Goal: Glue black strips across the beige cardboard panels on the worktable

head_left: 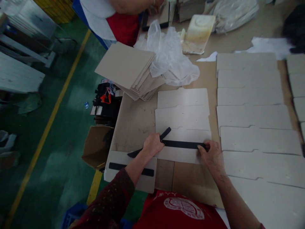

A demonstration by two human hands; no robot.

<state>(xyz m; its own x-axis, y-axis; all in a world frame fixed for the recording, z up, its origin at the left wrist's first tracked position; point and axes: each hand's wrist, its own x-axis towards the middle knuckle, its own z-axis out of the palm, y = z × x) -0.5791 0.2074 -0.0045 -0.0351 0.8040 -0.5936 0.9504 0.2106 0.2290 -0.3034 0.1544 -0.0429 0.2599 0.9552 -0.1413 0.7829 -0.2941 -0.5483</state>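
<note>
A flat black strip (181, 144) lies stretched across the lowest of several overlapping grey cardboard sheets (182, 116). My left hand (152, 144) is closed at the strip's left end. Out of the same hand sticks a second black strip (166, 134), slanting up to the right, with more black showing beyond the wrist at lower left. My right hand (212, 156) pinches the right end of the stretched strip between thumb and fingers. Near my left forearm, another cardboard sheet (147, 184) bears a black strip (147, 172), partly hidden by the arm.
To the right lie rows of overlapping cardboard sheets (254, 116). A cardboard stack (126, 62) and a clear plastic bag (164, 51) sit farther back, beside a stained whitish container (199, 33). Across the table is another person's arm (133, 4). An open carton (95, 146) stands left of the table.
</note>
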